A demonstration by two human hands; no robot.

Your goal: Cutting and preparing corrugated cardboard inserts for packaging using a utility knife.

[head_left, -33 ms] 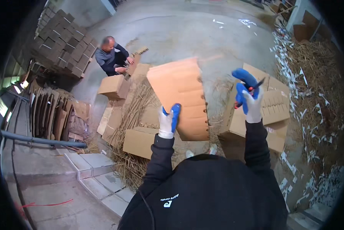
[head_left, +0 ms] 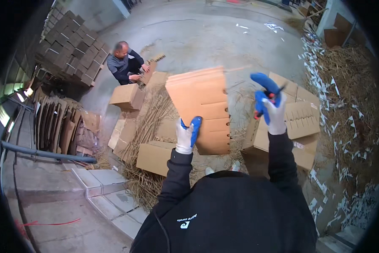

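Observation:
A stack of slotted cardboard sheets (head_left: 204,105) stands in front of me, notches along its right edge. My left hand (head_left: 188,133), in a white glove with blue coating, grips the near left edge, its thumb lying over the top sheet. Higher up and to the right, apart from the stack, my right hand (head_left: 273,105) wears the same kind of glove. Its fingers are closed round a small red-and-dark hand tool (head_left: 272,100) whose dark tip sticks out to the right. The fingers hide most of that tool, so its kind is unclear.
Beneath my right hand stands a cardboard box (head_left: 257,135) with slotted cardboard (head_left: 301,120) on it. Straw (head_left: 149,114) and smaller boxes (head_left: 153,158) lie to the left. A co-worker (head_left: 124,63) crouches beyond, handling cardboard. Straw and white scraps (head_left: 345,92) line the right side.
My right hand has shifted slightly left and the tool has turned a little with it. The cardboard stack has tilted slightly, still in my left hand. The whole view has shifted a little.

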